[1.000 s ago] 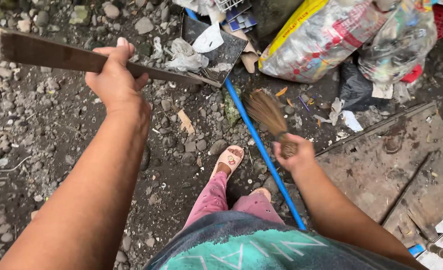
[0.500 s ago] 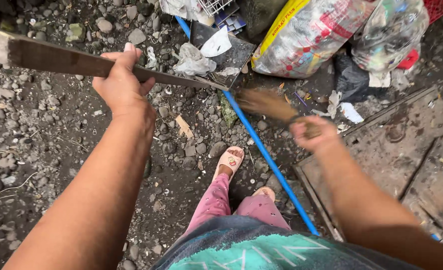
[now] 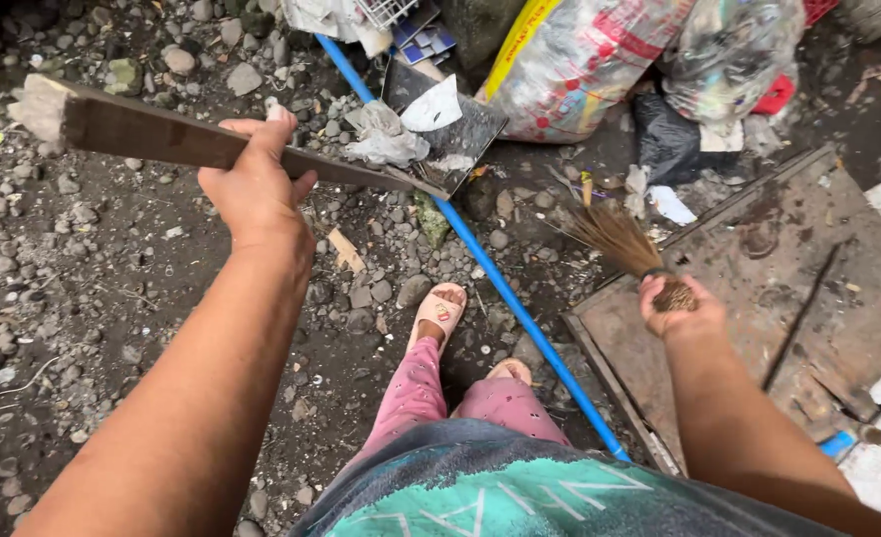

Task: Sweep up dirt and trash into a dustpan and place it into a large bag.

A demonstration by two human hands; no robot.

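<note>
Dustpan [image 3: 450, 124] of dark, scuffed metal sits on the gravel with crumpled white paper scraps on its tray, joined to a long brown wooden handle [image 3: 162, 134]. Left hand [image 3: 257, 184] reaches out with the arm extended, fingers wrapped tight around that handle near its middle. Handle runs almost level across the view, pale cut end to the left, pan end to the right by the blue pipe [image 3: 480, 264]. Right hand [image 3: 681, 310] is closed on the bound base of a short brown hand broom [image 3: 619, 239], its bristles fanning up and to the left over the edge of a worn wooden board [image 3: 759, 288].
</note>
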